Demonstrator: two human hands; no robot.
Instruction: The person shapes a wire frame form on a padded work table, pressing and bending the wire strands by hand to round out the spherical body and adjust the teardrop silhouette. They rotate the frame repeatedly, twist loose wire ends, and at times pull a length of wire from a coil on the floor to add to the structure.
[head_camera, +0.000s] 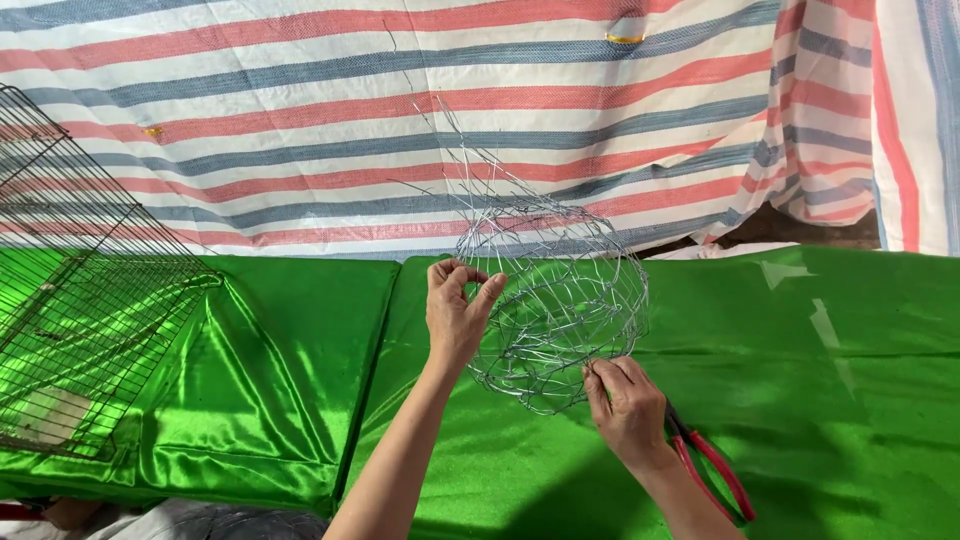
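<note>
A round basket of woven silver wire (560, 300) stands tilted on the green satin cloth (800, 400), with loose wire ends sticking up from its top. My left hand (455, 315) pinches a wire at the basket's left rim between thumb and fingers. At the basket's lower front edge my right hand (625, 405) grips the wire. Red-handled pliers (710, 470) lie on the cloth just right of my right wrist, partly hidden by it.
A dark wire-mesh cage panel (90, 300) leans over the green cloth at the left. A tarp (400, 120) with red, blue and white stripes hangs behind the table. A seam (385, 330) divides the green cloth into two cushions.
</note>
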